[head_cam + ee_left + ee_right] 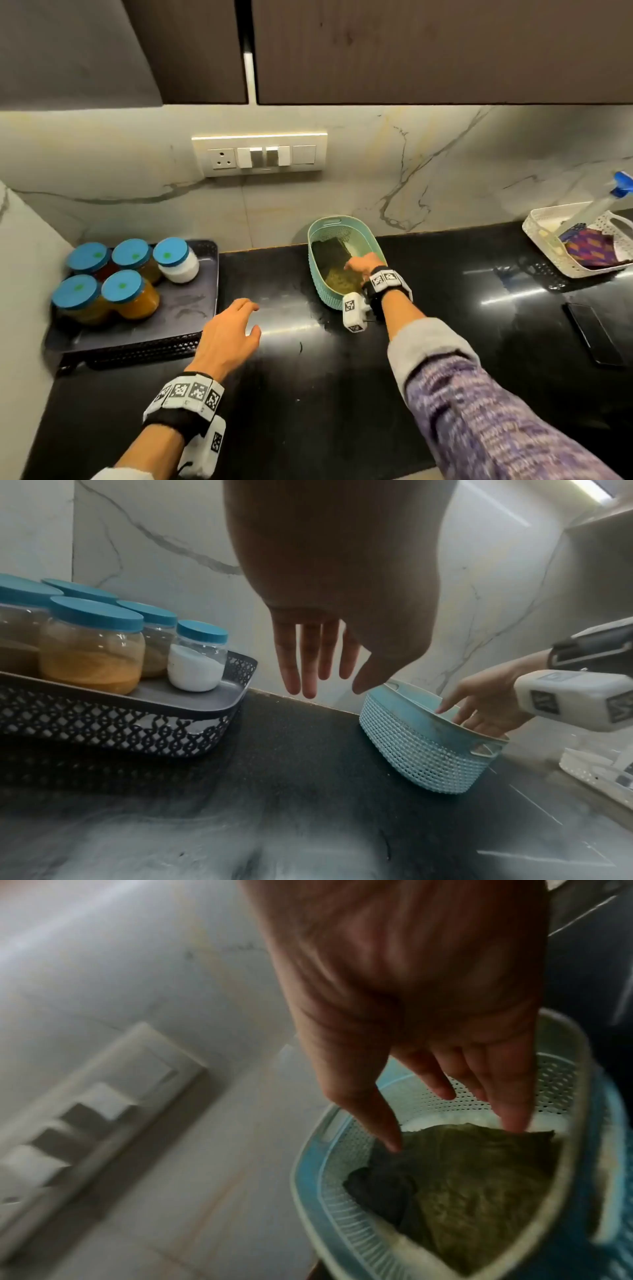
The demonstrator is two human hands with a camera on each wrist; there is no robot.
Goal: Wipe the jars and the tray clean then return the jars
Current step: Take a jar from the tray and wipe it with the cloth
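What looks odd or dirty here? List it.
Whitish smears mark the bare floor of the tray right of the jars. The counter shows a small dark speck in front. Nothing looks tipped, spilled or damaged.

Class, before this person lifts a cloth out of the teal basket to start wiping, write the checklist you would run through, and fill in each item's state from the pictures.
1. Right hand at the cloths: ok. Its fingers reach into the teal basket, fingertips at the olive-green cloth.
2. Cloth actually gripped: not ok. The fingers are extended and nothing is pinched yet.
3. Left hand free: ok. It hovers open over the black counter, holding nothing.
4. Jars in reach: ok. All five stand upright, lids on, in the dark tray.
5. Tray needs wiping: ok. Pale smears show on its bare floor.
6. Cloth damp or dry: cannot tell.
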